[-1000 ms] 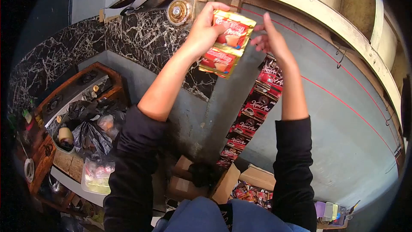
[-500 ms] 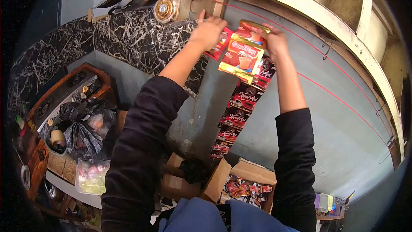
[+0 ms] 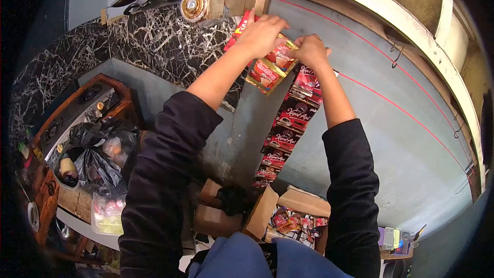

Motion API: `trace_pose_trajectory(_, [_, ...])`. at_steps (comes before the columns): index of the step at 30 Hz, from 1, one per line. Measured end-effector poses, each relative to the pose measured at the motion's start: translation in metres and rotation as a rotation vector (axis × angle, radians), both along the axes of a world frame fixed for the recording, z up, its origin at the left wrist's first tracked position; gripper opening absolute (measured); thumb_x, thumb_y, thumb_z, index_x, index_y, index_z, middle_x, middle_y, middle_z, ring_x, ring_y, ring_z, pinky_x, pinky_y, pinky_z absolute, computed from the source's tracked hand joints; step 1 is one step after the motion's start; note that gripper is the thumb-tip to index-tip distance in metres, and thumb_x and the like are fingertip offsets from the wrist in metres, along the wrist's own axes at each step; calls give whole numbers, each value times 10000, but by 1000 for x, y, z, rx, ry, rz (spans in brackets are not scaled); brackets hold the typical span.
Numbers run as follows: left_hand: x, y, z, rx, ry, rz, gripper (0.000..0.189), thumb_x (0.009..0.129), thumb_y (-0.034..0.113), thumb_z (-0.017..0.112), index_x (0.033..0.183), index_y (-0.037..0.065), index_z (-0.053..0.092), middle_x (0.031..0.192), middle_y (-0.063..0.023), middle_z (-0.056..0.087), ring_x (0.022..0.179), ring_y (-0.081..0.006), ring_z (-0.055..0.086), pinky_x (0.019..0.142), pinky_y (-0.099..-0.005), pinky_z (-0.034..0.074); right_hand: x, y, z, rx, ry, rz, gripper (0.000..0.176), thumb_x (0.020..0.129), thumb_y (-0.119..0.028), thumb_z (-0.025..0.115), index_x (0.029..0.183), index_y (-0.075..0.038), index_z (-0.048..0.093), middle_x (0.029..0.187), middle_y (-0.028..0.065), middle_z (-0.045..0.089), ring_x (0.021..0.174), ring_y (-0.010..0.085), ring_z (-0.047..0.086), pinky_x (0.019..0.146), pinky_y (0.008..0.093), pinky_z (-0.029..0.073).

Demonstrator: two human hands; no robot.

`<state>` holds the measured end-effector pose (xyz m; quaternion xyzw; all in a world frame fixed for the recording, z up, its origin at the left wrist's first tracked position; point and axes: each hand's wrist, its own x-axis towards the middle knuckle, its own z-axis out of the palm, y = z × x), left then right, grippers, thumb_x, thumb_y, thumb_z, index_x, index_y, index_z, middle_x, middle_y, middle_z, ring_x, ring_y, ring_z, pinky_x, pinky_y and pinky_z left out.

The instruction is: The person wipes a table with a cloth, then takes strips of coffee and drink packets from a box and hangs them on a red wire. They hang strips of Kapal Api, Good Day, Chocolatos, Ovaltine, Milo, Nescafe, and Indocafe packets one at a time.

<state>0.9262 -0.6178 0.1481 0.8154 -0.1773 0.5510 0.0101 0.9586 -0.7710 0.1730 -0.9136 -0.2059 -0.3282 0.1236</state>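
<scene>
Gold-and-red sachet strip (image 3: 266,75) | below the hands, long axis slanting down-left | right hand (image 3: 312,52) nearer its upper right edge, pinching it | left hand (image 3: 262,36) covering its top; grip hidden, cannot tell

The Good Day coffee sachets (image 3: 265,75) are red and shiny gold, with pale writing. The Kapal Api coffee sachets (image 3: 294,115) are black and red, with white curly letters. Another packet (image 3: 238,32) is bright red with a bit of yellow. The strings (image 3: 381,94) are red, and the wall (image 3: 381,159) is grey-blue. The marble-look panel (image 3: 170,46) is black with white squiggly lines all over. The sleeves (image 3: 167,139) are plain black. The cardboard box (image 3: 309,201) is light brown, and the plastic bag (image 3: 96,170) is black.
</scene>
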Motion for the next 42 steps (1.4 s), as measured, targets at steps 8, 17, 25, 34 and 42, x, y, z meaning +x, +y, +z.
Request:
trace_pose_trajectory(8, [4, 0, -7, 28, -36, 67, 215, 782, 193, 508, 988, 146, 550, 1017, -36, 521, 1039, -224, 455, 956, -560, 174, -27, -49, -3, 160, -125, 47, 267, 747, -374, 559, 847, -142, 645, 818, 80, 626, 814, 245, 577, 795, 428, 286])
trace_pose_trajectory(17, [1, -8, -20, 59, -110, 119, 327, 740, 78, 468, 1049, 172, 518, 1044, -29, 509, 1075, -209, 429, 963, -577, 155, -8, -80, -40, 177, -329, 270, 266, 757, -358, 570, 892, -134, 621, 799, 58, 625, 754, 234, 581, 822, 415, 322])
trace_pose_trajectory(25, [-7, -41, -25, 50, -19, 90, 283, 770, 188, 512, 1051, 157, 500, 1050, -54, 502, 1083, -225, 418, 961, -572, 158, -19, -100, -32, 172, -493, 142, 183, 712, -274, 625, 826, -131, 628, 786, 51, 630, 725, 223, 587, 835, 442, 322])
trace_pose_trajectory(34, [-11, -71, -41, -107, -74, 4, 330, 719, 121, 544, 1046, 118, 493, 1090, -55, 477, 1119, -240, 382, 945, -607, 154, -36, -139, -43, 80, -294, -64, 249, 718, -293, 631, 899, -126, 598, 817, 57, 620, 802, 229, 579, 854, 454, 309])
trace_pose_trajectory(42, [-27, -119, -80, -203, -150, -228, 360, 698, 117, 557, 1051, 115, 487, 1166, -83, 423, 1171, -297, 322, 968, -540, 138, -35, -147, -64, 72, -652, -34, 300, 750, -276, 593, 1011, -131, 560, 953, 67, 566, 899, 234, 523, 905, 498, 278])
